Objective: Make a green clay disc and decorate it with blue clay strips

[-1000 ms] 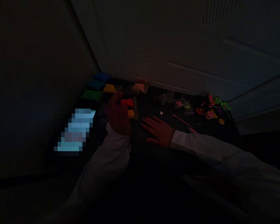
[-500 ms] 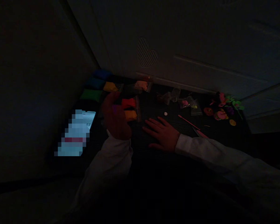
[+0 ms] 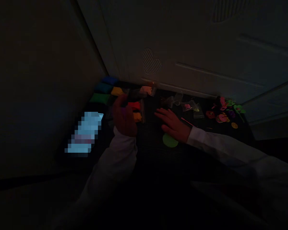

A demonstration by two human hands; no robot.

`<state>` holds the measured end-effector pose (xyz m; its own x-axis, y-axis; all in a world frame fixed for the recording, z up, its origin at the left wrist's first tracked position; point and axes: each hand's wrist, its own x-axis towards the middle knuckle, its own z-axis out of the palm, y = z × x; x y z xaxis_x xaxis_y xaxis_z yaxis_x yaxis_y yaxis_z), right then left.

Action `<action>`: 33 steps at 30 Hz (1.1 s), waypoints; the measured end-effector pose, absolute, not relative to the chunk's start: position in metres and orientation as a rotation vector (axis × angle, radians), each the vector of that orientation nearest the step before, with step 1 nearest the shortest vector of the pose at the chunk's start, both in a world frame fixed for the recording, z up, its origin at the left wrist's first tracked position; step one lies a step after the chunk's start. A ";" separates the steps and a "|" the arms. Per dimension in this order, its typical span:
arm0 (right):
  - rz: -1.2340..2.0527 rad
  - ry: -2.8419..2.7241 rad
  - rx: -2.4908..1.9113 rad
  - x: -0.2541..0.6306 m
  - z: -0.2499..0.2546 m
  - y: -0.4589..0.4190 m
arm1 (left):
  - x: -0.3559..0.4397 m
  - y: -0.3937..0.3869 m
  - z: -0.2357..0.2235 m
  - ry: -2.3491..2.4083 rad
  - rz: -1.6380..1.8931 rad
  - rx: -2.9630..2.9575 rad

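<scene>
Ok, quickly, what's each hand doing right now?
Left hand: near the red packet; too dark to tell open or closed.
Right hand: open, partly over the green disc.

Right hand [image 3: 174, 125] flat, fingers extended.

Striped heart [image 3: 152, 61] on pale panel [image 3: 194, 41]

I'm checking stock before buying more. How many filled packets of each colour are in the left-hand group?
Blue soft plastic packets: 2
Green packet: 1
Yellow-orange packets: 2
Red packet: 1
Pale pink packet: 1
Purple packet, partly hidden by the left hand: 1
Total: 8
</scene>
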<state>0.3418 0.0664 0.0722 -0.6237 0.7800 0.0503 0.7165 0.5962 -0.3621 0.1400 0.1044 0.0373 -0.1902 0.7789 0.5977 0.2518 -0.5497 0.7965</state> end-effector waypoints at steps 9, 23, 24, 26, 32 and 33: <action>0.287 -2.936 -1.009 0.322 0.041 0.053 | 0.142 0.106 0.035 1.205 1.901 1.733; 0.318 -2.931 -1.047 0.320 0.043 0.052 | 0.142 0.105 0.039 1.182 2.010 1.703; 0.315 -2.930 -1.055 0.320 0.045 0.051 | 0.143 0.105 0.039 1.172 2.023 1.694; 0.314 -2.928 -1.062 0.321 0.050 0.050 | 0.144 0.106 0.039 1.166 2.023 1.678; 0.298 -2.803 -1.136 0.333 0.060 0.050 | 0.145 0.106 0.038 1.191 2.071 1.677; 0.282 -2.793 -1.139 0.334 0.060 0.051 | 0.145 0.106 0.037 1.195 2.059 1.667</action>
<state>0.3344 0.0506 0.0605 -0.7118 0.7016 0.0332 0.6808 0.7008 -0.2132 0.1449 0.1059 0.0374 -0.3238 0.6302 0.7057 0.2998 -0.6391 0.7083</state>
